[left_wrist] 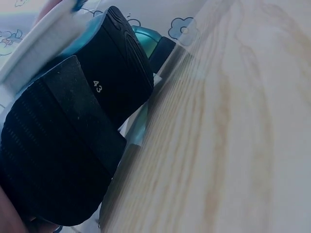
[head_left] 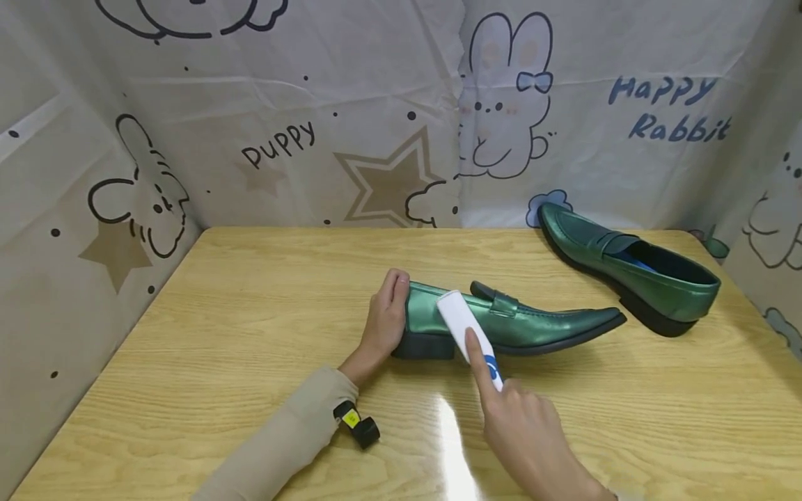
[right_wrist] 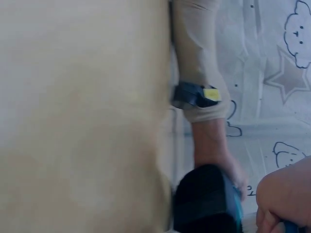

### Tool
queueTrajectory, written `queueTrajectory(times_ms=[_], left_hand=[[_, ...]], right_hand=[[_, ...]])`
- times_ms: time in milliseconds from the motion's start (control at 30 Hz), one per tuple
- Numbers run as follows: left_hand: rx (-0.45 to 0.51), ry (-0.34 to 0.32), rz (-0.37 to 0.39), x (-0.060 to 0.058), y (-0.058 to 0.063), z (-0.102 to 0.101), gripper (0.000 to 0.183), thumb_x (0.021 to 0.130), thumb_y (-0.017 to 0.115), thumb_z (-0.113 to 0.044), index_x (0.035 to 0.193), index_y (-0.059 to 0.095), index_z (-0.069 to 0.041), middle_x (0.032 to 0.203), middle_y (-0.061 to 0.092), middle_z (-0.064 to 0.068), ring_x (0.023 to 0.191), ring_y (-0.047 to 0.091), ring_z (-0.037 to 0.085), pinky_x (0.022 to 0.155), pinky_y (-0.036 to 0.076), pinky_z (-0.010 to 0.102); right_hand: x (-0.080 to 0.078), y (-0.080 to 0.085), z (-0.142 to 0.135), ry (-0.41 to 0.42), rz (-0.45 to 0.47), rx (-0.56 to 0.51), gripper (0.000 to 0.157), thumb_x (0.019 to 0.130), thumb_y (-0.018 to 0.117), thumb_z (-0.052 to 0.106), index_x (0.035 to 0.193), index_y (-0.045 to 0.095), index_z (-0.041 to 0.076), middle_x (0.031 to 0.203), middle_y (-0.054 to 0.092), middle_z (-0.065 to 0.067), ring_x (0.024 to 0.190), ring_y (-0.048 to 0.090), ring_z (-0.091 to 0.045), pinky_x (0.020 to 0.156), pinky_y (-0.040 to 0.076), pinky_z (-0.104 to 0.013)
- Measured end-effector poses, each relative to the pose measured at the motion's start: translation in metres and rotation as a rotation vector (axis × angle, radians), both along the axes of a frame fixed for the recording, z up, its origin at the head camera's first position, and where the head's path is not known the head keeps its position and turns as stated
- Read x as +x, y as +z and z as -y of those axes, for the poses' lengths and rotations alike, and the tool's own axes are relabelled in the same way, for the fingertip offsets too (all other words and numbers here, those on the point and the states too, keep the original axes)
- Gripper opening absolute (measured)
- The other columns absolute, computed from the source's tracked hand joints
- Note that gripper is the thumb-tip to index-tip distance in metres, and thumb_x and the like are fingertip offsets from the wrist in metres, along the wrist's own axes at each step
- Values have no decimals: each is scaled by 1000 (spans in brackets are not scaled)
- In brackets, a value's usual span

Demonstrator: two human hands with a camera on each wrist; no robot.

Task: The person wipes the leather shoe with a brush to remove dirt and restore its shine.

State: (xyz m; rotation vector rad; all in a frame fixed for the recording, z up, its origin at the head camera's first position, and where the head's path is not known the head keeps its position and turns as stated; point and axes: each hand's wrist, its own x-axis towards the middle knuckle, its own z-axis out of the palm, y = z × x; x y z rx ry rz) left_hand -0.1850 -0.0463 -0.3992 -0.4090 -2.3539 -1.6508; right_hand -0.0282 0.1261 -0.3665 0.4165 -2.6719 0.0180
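Main risk, as judged: the green shoe (head_left: 532,327) is held at its heel end only, so it could be twisted or tipped if the brush (head_left: 460,323) is pressed hard toward the unsupported toe. The second shoe (head_left: 645,284), at right on the far part of the table (head_left: 250,299), could be knocked by that toe, since little room appears between them.

Grip: the heel end is clamped in the left hand (head_left: 385,316); the rest of the green shoe is stretched rightward, its toe well apart from the fingers. The brush handle is wrapped by the right hand (head_left: 523,424), index finger laid along it, the brush head set at the shoe's near side. Whether the table is touched by the sole cannot be told surely.
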Motion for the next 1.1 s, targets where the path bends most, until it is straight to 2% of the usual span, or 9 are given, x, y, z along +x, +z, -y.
queueTrajectory(times_ms=[133,267,500,667,767,900,1100], left_hand=[[0,-8,20,-1,0,1,28,105,32,-29,98,50,-9,73,38,0,66,40,16,62,33,28],[4,-9,10,0,0,1,29,105,31,-30,98,50,-9,71,35,0,64,39,16,60,33,28],[13,25,-43,2,-1,2,29,105,33,-28,96,51,-7,71,40,2,65,42,16,59,35,27],[26,20,-46,3,-2,0,29,105,33,-28,95,51,-8,71,41,1,64,44,16,59,36,27],[28,16,-44,3,-3,0,29,105,33,-29,95,51,-8,70,41,1,64,44,16,59,37,27],[27,12,-35,2,-3,-1,29,105,33,-30,96,51,-9,73,44,2,66,45,17,62,37,28],[26,-5,-14,1,-2,0,29,105,32,-30,98,51,-8,73,43,2,65,44,18,60,36,29]], right_hand=[[13,-5,-7,-13,26,6,103,61,71,-1,150,22,10,52,38,-4,37,33,-11,33,29,-27],[14,-5,-8,-14,30,-1,103,61,70,-2,151,21,9,52,39,-5,38,34,-11,33,29,-26],[-10,3,6,8,11,-32,93,67,68,-3,150,26,7,51,35,-2,40,33,-11,35,27,-26],[-32,10,16,6,-10,-26,87,69,66,-2,149,31,6,49,35,-3,39,33,-13,35,28,-28],[-38,13,18,-5,8,-29,88,69,68,-1,149,32,6,49,36,-3,39,34,-14,35,28,-29],[-30,13,12,-15,32,-20,88,70,69,0,149,31,8,49,36,-4,39,34,-14,35,28,-28],[1,4,-7,-31,39,-14,96,68,70,-1,151,24,14,52,35,-3,39,32,-12,35,28,-27]])
